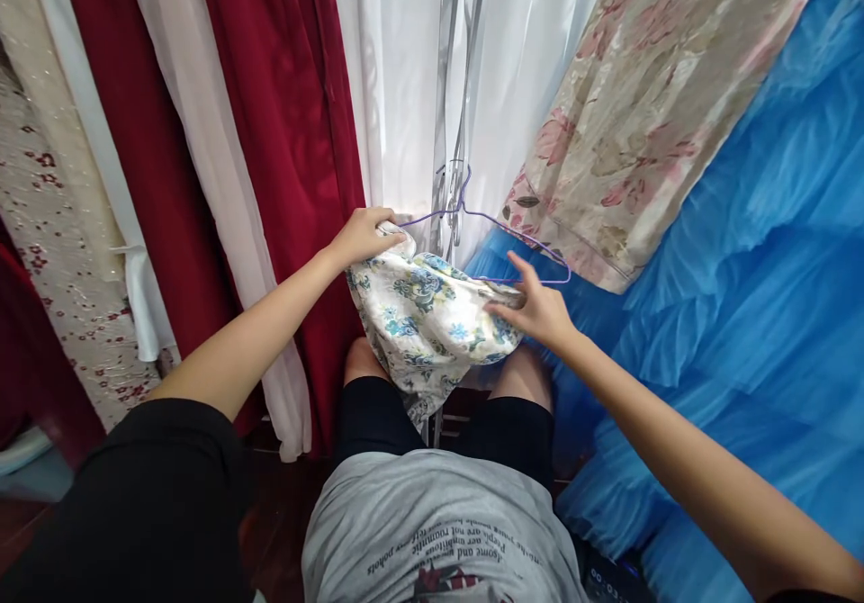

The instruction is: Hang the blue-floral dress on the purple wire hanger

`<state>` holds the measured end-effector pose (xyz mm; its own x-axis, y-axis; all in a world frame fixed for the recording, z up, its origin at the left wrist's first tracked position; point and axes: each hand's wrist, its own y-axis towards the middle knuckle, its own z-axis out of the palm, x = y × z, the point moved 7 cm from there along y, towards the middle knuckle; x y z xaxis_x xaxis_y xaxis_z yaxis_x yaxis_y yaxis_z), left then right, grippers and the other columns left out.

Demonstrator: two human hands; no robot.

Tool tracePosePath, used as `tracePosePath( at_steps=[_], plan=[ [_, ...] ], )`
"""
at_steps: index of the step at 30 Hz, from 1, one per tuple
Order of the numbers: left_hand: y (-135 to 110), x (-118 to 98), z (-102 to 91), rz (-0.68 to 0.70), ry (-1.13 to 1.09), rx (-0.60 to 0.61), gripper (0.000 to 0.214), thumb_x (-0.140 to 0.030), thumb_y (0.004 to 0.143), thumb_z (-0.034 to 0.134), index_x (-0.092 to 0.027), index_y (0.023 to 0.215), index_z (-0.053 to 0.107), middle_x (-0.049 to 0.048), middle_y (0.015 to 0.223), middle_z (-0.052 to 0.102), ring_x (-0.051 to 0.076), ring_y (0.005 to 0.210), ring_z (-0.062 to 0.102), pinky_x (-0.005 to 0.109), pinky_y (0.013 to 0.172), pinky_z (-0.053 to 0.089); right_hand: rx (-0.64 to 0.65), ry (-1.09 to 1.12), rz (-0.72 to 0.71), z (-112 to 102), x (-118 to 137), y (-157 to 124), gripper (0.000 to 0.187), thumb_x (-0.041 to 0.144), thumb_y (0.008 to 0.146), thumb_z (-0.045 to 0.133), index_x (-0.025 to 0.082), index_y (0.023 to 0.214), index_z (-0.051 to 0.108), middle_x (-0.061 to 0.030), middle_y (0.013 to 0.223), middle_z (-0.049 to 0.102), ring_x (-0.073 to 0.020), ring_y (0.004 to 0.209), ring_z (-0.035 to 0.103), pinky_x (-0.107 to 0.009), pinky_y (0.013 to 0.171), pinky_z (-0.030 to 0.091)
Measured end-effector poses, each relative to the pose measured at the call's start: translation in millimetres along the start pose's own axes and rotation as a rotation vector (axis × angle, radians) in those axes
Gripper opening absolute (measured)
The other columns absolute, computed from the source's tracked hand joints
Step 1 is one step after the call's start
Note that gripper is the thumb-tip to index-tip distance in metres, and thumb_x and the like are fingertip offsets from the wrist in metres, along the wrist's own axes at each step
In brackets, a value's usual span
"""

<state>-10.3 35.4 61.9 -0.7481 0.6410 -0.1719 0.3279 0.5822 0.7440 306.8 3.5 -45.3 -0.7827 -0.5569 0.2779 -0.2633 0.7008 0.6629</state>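
Note:
A white garment with blue flowers hangs from a thin purple wire hanger in front of me. My left hand is closed on the garment's left top edge, at the hanger's left end. My right hand pinches the garment's right top edge, just below the hanger's right arm. The hanger's hook sits by a shiny metal pole that stands upright behind the garment.
Hanging clothes crowd round: dark red fabric and white cloth at left, sheer white behind, a pale floral piece and blue tulle at right. My knees and grey shirt are below.

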Motion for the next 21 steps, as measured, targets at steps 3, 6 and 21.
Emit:
tracePosePath(
  at_steps=[3, 6, 21],
  plan=[
    [-5.1, -1.9, 3.8, 0.033, 0.019, 0.002, 0.025, -0.039, 0.082, 0.066, -0.015, 0.074, 0.066, -0.0004, 0.069, 0.057, 0.016, 0.068, 0.051, 0.028, 0.064, 0.035, -0.213, 0.051, 0.140, -27.6, -20.7, -0.4, 0.109, 0.043, 0.078, 0.073, 0.015, 0.163, 0.010, -0.0079, 0.086, 0.074, -0.0266, 0.069, 0.067, -0.037, 0.069, 0.050],
    [-7.6, -5.0, 13.1, 0.070, 0.018, -0.010, 0.024, -0.038, 0.084, 0.064, -0.016, 0.075, 0.065, 0.0002, 0.071, 0.056, 0.017, 0.070, 0.053, 0.029, 0.065, 0.036, -0.279, 0.137, 0.235, -40.5, -37.4, 12.6, 0.121, 0.042, 0.071, 0.078, 0.003, 0.161, 0.006, -0.0088, 0.080, 0.072, -0.0236, 0.063, 0.062, -0.037, 0.065, 0.049],
    [-31.6, -14.2, 38.8, 0.058, 0.239, 0.136, 0.027, -0.043, 0.096, 0.050, -0.020, 0.094, 0.065, 0.0064, 0.091, 0.059, 0.023, 0.078, 0.056, 0.031, 0.067, 0.038, -0.176, 0.106, 0.321, -40.8, -91.7, 45.3, 0.126, 0.053, 0.059, 0.088, 0.000, 0.156, 0.027, -0.0060, 0.078, 0.066, -0.0249, 0.071, 0.061, -0.037, 0.071, 0.049]
  ],
)
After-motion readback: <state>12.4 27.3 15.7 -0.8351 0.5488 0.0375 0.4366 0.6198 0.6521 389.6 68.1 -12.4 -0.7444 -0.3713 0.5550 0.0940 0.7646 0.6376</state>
